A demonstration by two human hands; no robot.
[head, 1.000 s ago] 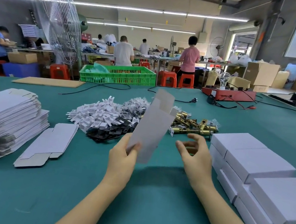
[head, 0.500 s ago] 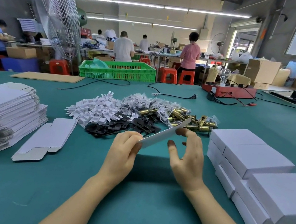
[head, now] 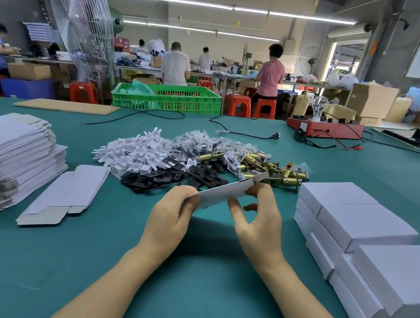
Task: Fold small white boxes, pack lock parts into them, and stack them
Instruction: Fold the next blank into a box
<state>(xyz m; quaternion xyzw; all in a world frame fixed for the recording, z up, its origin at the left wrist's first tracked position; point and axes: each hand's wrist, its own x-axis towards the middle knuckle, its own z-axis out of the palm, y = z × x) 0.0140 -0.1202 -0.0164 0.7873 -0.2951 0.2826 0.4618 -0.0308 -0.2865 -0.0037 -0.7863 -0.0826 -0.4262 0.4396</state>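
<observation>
A flat white box blank (head: 221, 191) is held between both hands just above the green table (head: 184, 278). My left hand (head: 169, 217) pinches its near left end. My right hand (head: 259, 221) grips its right part, fingers over the top edge and thumb below. Behind the blank lie piles of white plastic pieces (head: 135, 154), black plates (head: 173, 177), bagged parts (head: 205, 144) and brass latches (head: 270, 168). Folded white boxes (head: 372, 239) are stacked at the right. A tall stack of flat blanks (head: 2, 159) stands at the left, with one loose blank (head: 65, 193) beside it.
A green crate (head: 169, 97), a cardboard sheet (head: 66, 105), black cables (head: 235, 131) and a red device (head: 324, 127) with a bulb sit at the table's far side. A large fan (head: 80, 17) stands at the back left. People work at benches behind.
The blank has come down from upright in my left hand to nearly flat and edge-on. My right hand, open before, has taken hold of its right part.
</observation>
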